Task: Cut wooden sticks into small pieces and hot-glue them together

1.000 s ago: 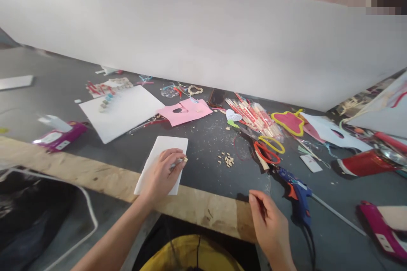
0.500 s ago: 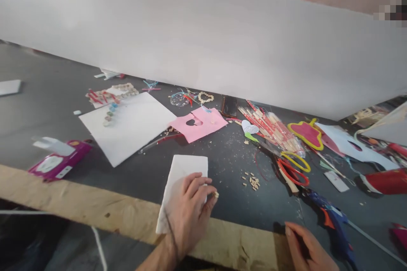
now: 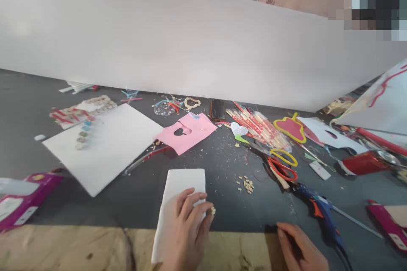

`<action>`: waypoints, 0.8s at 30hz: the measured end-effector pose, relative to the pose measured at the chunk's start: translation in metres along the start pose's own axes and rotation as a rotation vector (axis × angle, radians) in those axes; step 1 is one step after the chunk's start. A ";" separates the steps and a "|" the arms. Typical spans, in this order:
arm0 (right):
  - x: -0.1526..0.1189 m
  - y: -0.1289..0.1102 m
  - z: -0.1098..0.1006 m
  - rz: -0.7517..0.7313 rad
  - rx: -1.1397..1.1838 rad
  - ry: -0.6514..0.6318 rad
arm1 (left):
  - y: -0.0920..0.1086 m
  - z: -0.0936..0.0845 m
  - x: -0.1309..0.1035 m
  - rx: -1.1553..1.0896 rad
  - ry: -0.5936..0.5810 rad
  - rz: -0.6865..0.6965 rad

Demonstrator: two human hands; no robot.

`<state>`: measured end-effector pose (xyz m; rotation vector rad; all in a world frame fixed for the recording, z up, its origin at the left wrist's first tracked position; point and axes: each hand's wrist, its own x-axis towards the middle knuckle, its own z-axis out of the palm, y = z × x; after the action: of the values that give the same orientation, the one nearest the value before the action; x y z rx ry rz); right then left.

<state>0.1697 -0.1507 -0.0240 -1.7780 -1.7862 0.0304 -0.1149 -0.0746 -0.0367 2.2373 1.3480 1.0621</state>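
My left hand (image 3: 192, 224) rests over a small white foam board (image 3: 184, 178) at the table's front edge. Its thumb and forefinger pinch a small pale piece (image 3: 212, 210) beyond the board's right side. My right hand (image 3: 300, 247) lies at the front edge farther right, its thumb and fingers close together; whether anything is between them is hidden. Between the hands and farther back sits a little pile of short wooden bits (image 3: 248, 185). A blue glue gun (image 3: 322, 211) lies just right of my right hand.
Scissors (image 3: 280, 163) with red and yellow handles, bundled sticks (image 3: 257, 129), a pink cutout (image 3: 187, 132) and a phone (image 3: 217, 110) lie behind. A large white sheet (image 3: 104, 148) is at left, near a purple tool (image 3: 28, 199). A tall white panel (image 3: 190, 46) borders the back.
The view has shifted, so the objects on the table appear farther left. My left hand keeps its pinch over the board, and my right hand stays near the front edge.
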 end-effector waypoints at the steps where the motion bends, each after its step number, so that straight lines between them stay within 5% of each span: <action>1: -0.001 -0.001 0.000 -0.007 0.018 -0.012 | 0.002 0.000 0.001 -0.003 0.013 -0.013; 8: -0.011 0.010 0.005 -0.046 0.178 -0.012 | 0.009 0.002 0.009 0.015 0.195 -0.060; 14: -0.014 0.022 0.004 -0.300 0.229 -0.081 | 0.009 0.005 0.010 0.108 0.197 -0.055; 24: -0.012 0.021 -0.001 -0.254 0.284 -0.060 | 0.018 0.009 0.007 0.239 0.192 0.042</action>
<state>0.1876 -0.1605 -0.0371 -1.3572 -1.9305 0.2247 -0.0952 -0.0769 -0.0286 2.3918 1.5887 1.2137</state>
